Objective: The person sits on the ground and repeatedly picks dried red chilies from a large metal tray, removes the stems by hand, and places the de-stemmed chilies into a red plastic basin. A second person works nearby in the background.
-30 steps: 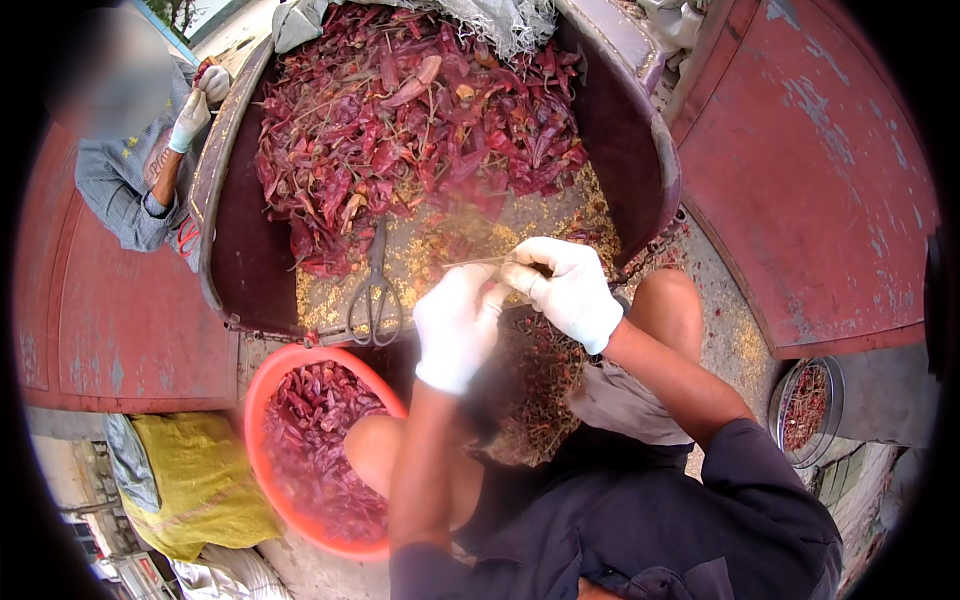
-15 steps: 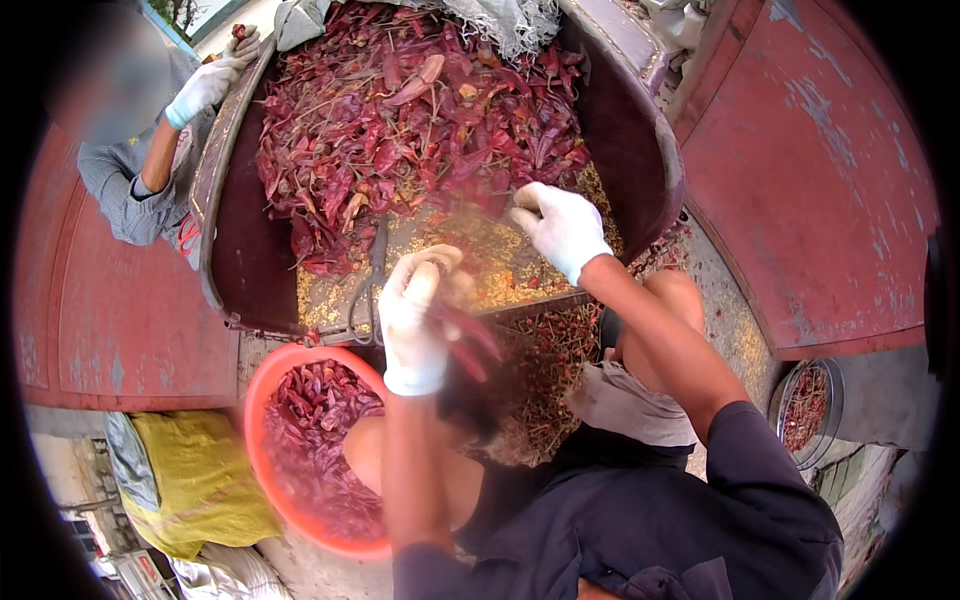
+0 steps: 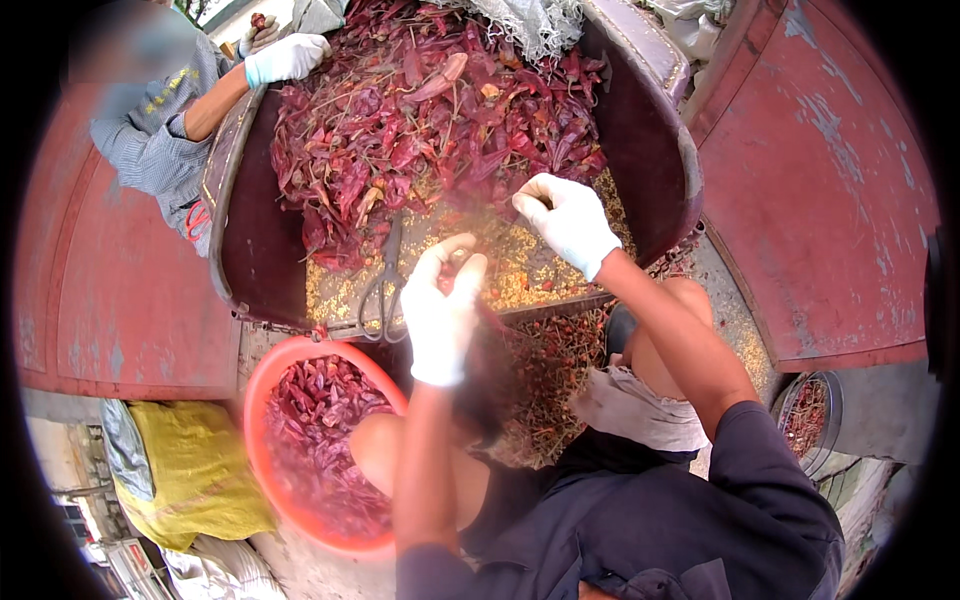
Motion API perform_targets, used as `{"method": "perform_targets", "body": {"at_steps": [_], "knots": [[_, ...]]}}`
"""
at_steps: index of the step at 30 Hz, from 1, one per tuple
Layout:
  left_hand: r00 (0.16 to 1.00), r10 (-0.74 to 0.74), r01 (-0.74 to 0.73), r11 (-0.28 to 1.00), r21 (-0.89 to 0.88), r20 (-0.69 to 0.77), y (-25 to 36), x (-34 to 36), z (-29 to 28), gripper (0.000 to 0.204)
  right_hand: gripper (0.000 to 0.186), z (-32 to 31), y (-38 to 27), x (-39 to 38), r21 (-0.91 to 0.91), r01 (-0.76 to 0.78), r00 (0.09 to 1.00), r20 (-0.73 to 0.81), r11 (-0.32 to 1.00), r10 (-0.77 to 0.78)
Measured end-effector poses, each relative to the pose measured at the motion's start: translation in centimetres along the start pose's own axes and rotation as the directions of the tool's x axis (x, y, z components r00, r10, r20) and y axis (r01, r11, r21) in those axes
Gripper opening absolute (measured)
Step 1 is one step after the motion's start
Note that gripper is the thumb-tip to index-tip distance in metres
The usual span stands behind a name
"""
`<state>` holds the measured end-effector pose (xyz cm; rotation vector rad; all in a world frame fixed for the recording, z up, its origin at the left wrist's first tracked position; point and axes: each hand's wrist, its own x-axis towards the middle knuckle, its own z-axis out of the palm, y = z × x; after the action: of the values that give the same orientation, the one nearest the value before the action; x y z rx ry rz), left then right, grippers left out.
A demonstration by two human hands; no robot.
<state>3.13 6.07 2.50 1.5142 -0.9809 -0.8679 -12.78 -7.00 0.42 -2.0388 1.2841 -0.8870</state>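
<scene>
Both my hands wear white gloves and are raised over the near edge of a dark maroon bin (image 3: 650,130). My left hand (image 3: 440,325) has curled fingers around dried red chili peppers, mostly hidden by the glove and blurred. To its right, my right hand (image 3: 572,225) pinches thumb and forefinger together; whatever is between them is too small to make out. A heap of dried red chili peppers (image 3: 440,130) fills the far part of the bin. Scissors (image 3: 388,280) lie near the bin's front edge, left of my left hand, among scattered yellow seeds (image 3: 530,285).
An orange-red basin (image 3: 252,430) with dried peppers (image 3: 315,410) stands by my left knee. Stems and scraps (image 3: 550,385) cover the ground between my legs. A co-worker's gloved hand (image 3: 288,60) is at the bin's left rim. Yellow sack (image 3: 190,470) lower left; round container (image 3: 836,410) right.
My left hand has moved slightly right, and less of the peppers in it shows. My right hand stays pinched. The co-worker's gloved hand has reached toward the pepper heap.
</scene>
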Motion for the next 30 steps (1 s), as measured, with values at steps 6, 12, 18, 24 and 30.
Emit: {"method": "perform_targets", "body": {"at_steps": [6,12,18,24,30], "knots": [[1.0,-0.021,0.021,0.997,-0.07,0.003,0.7,-0.1,0.4,0.024,0.024,-2.6,-2.9,-3.6,0.36,-0.343,0.889,0.422,0.868,0.176],[0.993,-0.069,0.094,0.956,-0.278,0.099,1.2,-0.4,-0.7,0.028,0.021,-1.8,0.3,-2.8,-0.25,0.235,0.957,0.231,0.939,-0.177],[0.984,-0.081,0.13,0.935,-0.329,0.16,1.1,-0.5,-0.3,0.031,0.017,1.0,3.6,1.8,-0.519,0.221,0.975,0.083,0.825,-0.208],[0.985,-0.103,0.146,0.927,-0.345,0.138,1.2,-0.3,-0.7,0.032,0.019,1.3,4.4,2.4,-0.613,0.167,0.983,0.162,0.772,-0.084],[0.986,-0.115,0.146,0.945,-0.292,0.122,1.6,-0.4,-0.4,0.029,0.016,0.4,3.8,0.4,-0.42,0.116,0.993,0.06,0.9,-0.1]]}}
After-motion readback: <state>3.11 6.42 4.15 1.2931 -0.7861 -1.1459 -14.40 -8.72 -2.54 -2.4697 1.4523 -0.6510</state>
